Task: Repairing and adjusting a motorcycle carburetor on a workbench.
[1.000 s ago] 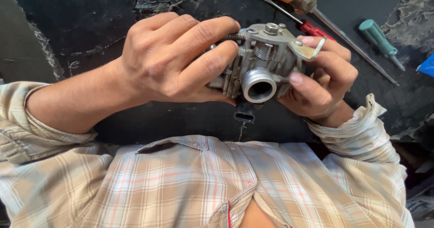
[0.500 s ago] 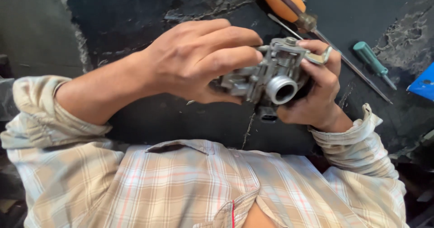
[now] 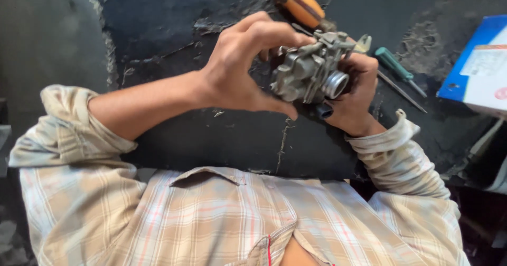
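Both hands hold a grey metal engine part point(image 3: 311, 73) above the dark table point(image 3: 222, 134); the left hand point(image 3: 237, 68) wraps its top; the right hand point(image 3: 355, 94) cups it underneath. It looks whole, with no pieces off yet; the orange screwdriver point(image 3: 302, 6) and green screwdriver point(image 3: 398, 72) lie untouched just behind.

Blue-and-white box point(image 3: 478, 68) at right edge

1. The person wears a checked shirt point(image 3: 211, 224) — beige and cream, crossed with thin red and grey lines.
2. Its collar point(image 3: 208, 175) lies open at the neck, with a small red mark near the placket.
3. Both sleeves are rolled — the left sleeve point(image 3: 63, 123) to the elbow, the right sleeve point(image 3: 393, 150) near the wrist.
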